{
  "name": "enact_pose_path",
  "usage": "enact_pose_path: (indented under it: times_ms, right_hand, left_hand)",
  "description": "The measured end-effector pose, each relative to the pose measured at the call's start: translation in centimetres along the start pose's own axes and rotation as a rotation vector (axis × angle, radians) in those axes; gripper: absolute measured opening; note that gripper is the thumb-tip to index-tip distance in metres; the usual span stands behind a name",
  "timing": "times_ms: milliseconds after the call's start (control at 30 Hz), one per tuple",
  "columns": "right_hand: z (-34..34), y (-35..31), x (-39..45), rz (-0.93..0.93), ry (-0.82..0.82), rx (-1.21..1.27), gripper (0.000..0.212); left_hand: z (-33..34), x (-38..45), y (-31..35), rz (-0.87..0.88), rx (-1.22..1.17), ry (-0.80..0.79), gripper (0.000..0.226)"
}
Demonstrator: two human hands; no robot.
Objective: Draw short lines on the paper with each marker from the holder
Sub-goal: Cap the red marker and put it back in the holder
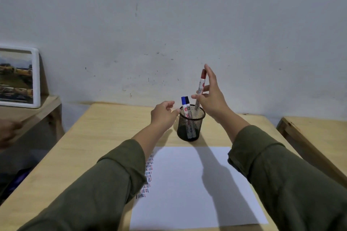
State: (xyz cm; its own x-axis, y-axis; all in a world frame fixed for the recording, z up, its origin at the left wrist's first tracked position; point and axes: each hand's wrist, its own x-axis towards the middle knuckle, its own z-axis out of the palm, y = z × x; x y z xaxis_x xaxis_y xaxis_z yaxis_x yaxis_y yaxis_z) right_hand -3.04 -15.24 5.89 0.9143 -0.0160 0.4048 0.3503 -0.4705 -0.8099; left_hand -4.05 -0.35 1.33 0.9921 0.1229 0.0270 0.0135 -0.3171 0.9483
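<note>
The right hand [211, 97] pinches the red marker [200, 92], its lower end inside the mesh holder [190, 124] below; the left hand [163, 113], loosely curled, touches the rim.

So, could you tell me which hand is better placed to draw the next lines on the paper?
The right hand: it already holds the red-capped marker, its lower end at the mesh holder. The left hand is empty, resting against the holder's rim, probably steadying it.
</note>
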Motion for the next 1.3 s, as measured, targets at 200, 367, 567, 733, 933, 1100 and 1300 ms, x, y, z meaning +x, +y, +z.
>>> enact_pose_path:
  times_ms: [200, 367, 567, 733, 933, 1100, 1300]
  right_hand:
    - [0.9, 2.0, 1.1, 0.084, -0.031, -0.234, 0.086]
    - [1.3, 4.2, 1.4, 0.104, -0.097, -0.309, 0.081]
    - [1.9, 5.8, 1.8, 0.114, -0.154, -0.348, 0.082]
    - [2.6, 6.3, 2.4, 0.068, -0.177, -0.411, 0.079]
    - [2.8, 6.8, 2.7, 0.045, -0.168, -0.466, 0.063]
    - [2.7, 6.8, 2.5, -0.015, -0.201, -0.511, 0.062]
    - [2.5, 6.6, 2.2, 0.009, -0.176, -0.53, 0.055]
  left_hand:
    - [1.3, 0.9, -0.4, 0.043, 0.102, -0.072, 0.053]
    - [1.8, 1.2, -0.8, 0.082, 0.176, -0.091, 0.051]
    - [2.2, 1.6, -0.9, 0.074, 0.167, -0.106, 0.047]
    - [2.2, 1.8, -1.0, 0.044, 0.127, -0.103, 0.048]
    - [2.3, 1.9, -1.1, 0.045, 0.107, -0.107, 0.045]
    - [2.3, 1.9, -1.3, 0.048, 0.111, -0.105, 0.044]
    - [2.4, 2.2, -1.4, 0.045, 0.117, -0.108, 0.05]
